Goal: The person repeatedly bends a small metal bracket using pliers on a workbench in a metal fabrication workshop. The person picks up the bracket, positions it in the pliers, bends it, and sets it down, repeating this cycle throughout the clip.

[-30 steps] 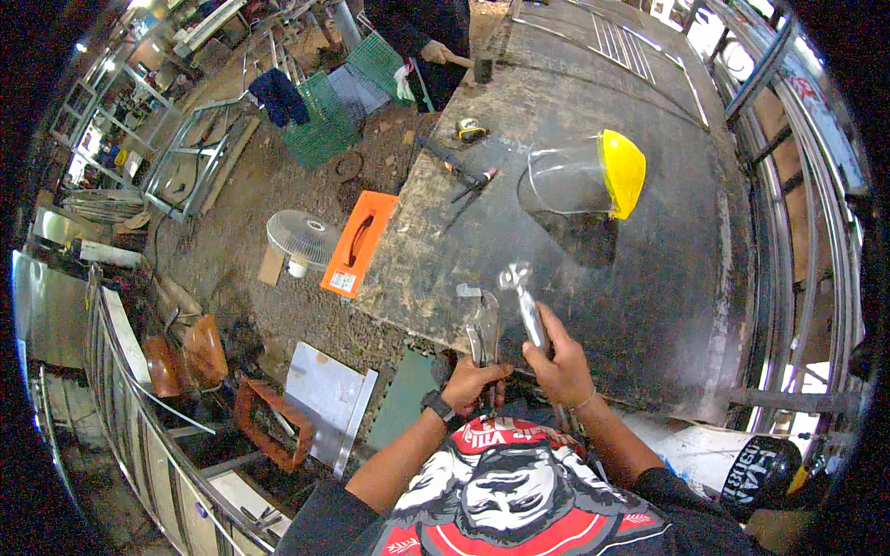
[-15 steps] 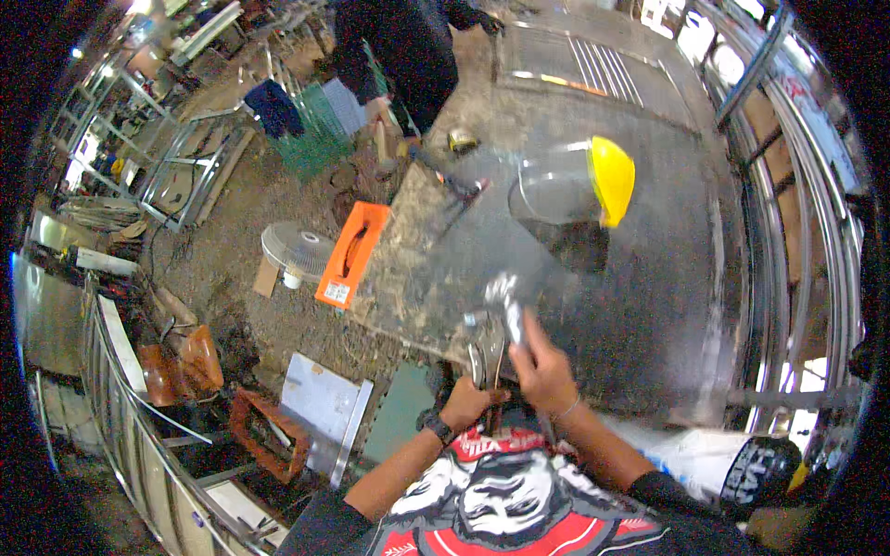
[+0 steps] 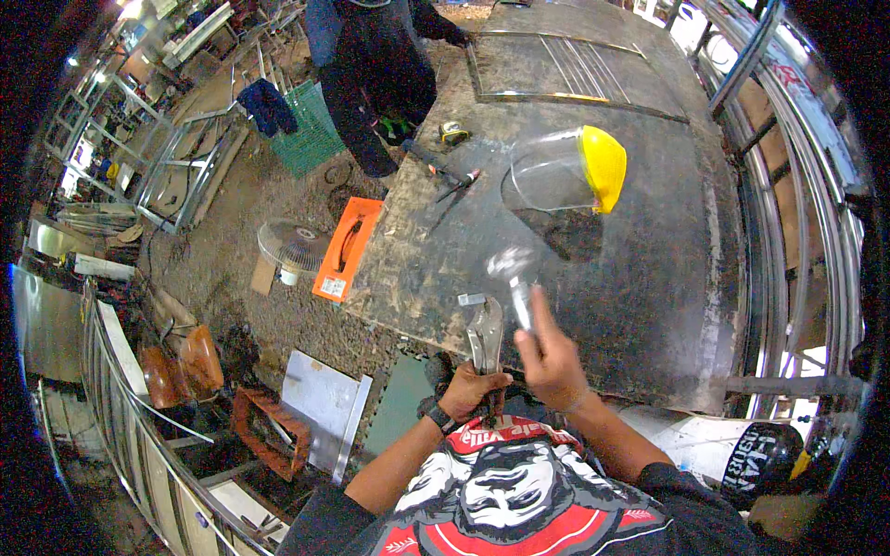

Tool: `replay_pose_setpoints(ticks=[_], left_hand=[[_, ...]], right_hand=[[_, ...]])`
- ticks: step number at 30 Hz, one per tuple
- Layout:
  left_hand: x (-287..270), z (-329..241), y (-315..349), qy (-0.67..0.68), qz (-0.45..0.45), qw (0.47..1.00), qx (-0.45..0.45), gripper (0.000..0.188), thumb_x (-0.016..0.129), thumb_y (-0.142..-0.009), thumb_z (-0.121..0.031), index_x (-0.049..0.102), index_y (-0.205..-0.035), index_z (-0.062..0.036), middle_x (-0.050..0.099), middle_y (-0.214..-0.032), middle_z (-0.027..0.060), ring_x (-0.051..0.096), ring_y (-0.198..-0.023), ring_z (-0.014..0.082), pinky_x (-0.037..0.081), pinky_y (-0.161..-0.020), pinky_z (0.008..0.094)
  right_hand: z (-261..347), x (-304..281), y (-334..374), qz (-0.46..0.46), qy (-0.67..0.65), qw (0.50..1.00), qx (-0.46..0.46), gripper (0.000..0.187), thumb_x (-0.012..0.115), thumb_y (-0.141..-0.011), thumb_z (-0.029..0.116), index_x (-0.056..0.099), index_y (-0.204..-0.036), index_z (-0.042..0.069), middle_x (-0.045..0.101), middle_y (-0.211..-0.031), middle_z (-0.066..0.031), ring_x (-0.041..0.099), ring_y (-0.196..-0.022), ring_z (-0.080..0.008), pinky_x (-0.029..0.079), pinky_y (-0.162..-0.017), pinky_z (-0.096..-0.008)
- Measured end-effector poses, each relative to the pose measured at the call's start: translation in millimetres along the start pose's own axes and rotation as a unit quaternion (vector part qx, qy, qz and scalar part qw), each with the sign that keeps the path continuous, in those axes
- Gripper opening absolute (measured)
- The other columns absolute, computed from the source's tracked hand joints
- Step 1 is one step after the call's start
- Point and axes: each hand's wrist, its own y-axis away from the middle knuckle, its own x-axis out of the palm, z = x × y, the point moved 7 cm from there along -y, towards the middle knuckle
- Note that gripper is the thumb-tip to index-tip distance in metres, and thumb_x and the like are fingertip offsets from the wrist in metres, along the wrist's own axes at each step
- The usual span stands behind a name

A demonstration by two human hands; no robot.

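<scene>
My left hand (image 3: 471,393) is closed around the handles of silver locking pliers (image 3: 485,335), held upright over the near edge of the worktable. A small bright metal piece (image 3: 471,299) sits at the jaws of the pliers. Just to the right, my right hand (image 3: 558,367) grips a shiny metal hammer (image 3: 521,302), its head raised and smeared by motion. The hammer head is beyond the pliers and apart from the metal piece. My fingers hide the lower part of both tools.
On the dark worktable (image 3: 649,315) lie a yellow face shield (image 3: 604,171), a tape measure (image 3: 452,133), a black tool (image 3: 457,185) and a metal frame (image 3: 575,95). An orange case (image 3: 349,250) lies at its left edge, beside a fan (image 3: 292,248). A co-worker (image 3: 380,74) stands beyond.
The hammer head has lifted away from the pliers, and its handle is tilted more. My left hand keeps its grip. The co-worker has shifted, and their lower hand no longer shows.
</scene>
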Motion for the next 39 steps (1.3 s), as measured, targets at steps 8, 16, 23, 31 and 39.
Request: replay_pose_setpoints(ticks=[8,16,23,31,39], left_hand=[[13,-11,22,-0.088,-0.058,0.994,0.035,0.015,0.077,-0.088,-0.013,0.07,-0.095,-0.002,0.068,-0.075,0.0069,0.065,-0.058,0.0176,0.054,-0.052,0.0341],[12,-5,10,-0.002,-0.028,0.999,0.02,0.014,0.076,-0.088,-0.01,0.064,-0.09,-0.0028,0.064,-0.067,0.008,0.065,-0.051,0.0217,0.054,-0.044,0.0365],[9,-2,0,-0.226,-0.115,0.93,0.267,0.022,0.075,-0.088,-0.017,0.07,-0.106,-0.005,0.071,-0.087,0.0067,0.066,-0.065,0.0164,0.054,-0.058,0.0367],[21,-11,19,-0.005,-0.025,1.0,-0.014,0.018,0.075,-0.091,-0.013,0.061,-0.093,-0.0015,0.064,-0.068,0.0073,0.065,-0.053,0.0196,0.054,-0.046,0.0337],[32,-18,35,0.071,0.058,0.996,0.003,0.027,0.074,-0.096,-0.028,0.055,-0.096,-0.0085,0.063,-0.069,0.0062,0.066,-0.055,0.0192,0.057,-0.049,0.0344]], right_hand=[[-12,3,-7,0.026,-0.017,0.996,0.086,0.062,0.059,-0.101,0.019,0.036,-0.154,-0.004,0.061,-0.133,-0.0339,0.067,-0.116,-0.043,0.053,-0.095,-0.0377],[43,-46,12,-0.137,-0.041,0.987,-0.073,0.065,0.054,-0.1,0.01,0.027,-0.157,-0.008,0.053,-0.145,-0.033,0.062,-0.125,-0.0402,0.051,-0.1,-0.0408],[-54,27,-4,0.02,0.0,1.0,0.008,0.061,0.061,-0.099,0.014,0.039,-0.152,-0.007,0.059,-0.136,-0.0313,0.069,-0.113,-0.0379,0.054,-0.091,-0.0374],[-34,-36,-20,-0.1,-0.006,0.995,-0.023,0.059,0.06,-0.101,0.017,0.04,-0.153,-0.002,0.064,-0.125,-0.0278,0.068,-0.106,-0.033,0.052,-0.09,-0.0371],[-209,-21,6,-0.06,0.306,0.947,0.078,0.065,0.071,-0.089,0.02,0.048,-0.149,0.011,0.065,-0.11,-0.0183,0.068,-0.089,-0.0425,0.057,-0.075,-0.0518]])
